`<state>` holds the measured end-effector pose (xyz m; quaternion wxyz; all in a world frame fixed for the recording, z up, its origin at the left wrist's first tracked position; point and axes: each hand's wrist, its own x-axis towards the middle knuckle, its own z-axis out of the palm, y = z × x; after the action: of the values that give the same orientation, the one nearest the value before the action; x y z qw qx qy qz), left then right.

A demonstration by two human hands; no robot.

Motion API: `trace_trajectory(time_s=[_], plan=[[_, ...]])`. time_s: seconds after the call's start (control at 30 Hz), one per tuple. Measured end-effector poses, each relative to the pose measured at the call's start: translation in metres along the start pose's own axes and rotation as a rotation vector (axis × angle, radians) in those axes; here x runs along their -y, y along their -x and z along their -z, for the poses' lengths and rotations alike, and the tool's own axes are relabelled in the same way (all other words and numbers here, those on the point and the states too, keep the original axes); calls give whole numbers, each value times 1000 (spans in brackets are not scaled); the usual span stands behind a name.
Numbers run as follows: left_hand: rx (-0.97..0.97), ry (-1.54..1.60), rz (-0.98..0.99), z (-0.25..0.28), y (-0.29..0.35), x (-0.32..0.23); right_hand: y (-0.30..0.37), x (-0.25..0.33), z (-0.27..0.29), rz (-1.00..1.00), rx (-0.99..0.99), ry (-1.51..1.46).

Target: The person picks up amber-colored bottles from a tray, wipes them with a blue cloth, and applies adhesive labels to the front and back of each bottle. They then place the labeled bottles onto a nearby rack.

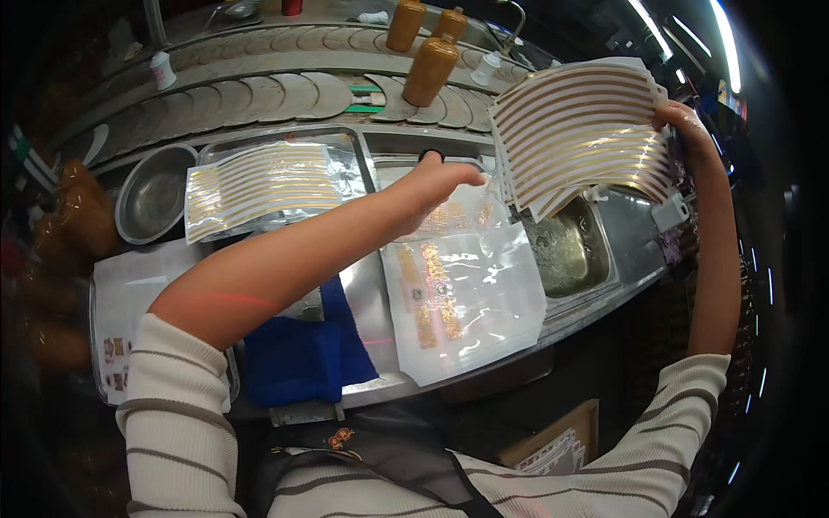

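My right hand (686, 121) holds up a stack of white sheets (587, 129) printed with curved gold stripes, at the upper right. My left hand (436, 177) reaches across the middle of the bench and pinches the top edge of a clear plastic bag (471, 302) that carries gold labels. The bag hangs down onto the metal bench (371, 293). Another sheet of curved gold stripes (263, 186) lies in a metal tray (363, 151) to the left.
A round metal bowl (154, 194) sits at the left. A blue cloth (302, 354) lies at the bench's front edge. Brown bottles (430, 69) stand on a slatted conveyor (259, 91) behind. A small sink (570, 250) is at the right, under the held sheets.
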<state>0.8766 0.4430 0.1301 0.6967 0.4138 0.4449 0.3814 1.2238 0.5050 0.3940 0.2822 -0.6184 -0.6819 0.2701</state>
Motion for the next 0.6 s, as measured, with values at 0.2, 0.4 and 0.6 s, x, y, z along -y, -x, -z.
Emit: trace_trajectory(time_s=[0.2,0.4,0.6], plan=[[154,714,-63,64,37,-33,1,28,-109,-86,-12,-392],[-267,334,-187,190,108,-32,-20,48,-272,-332,170,-538],[-463,101,114,328,142,-25,-22,71,-433,-328,405,-573]])
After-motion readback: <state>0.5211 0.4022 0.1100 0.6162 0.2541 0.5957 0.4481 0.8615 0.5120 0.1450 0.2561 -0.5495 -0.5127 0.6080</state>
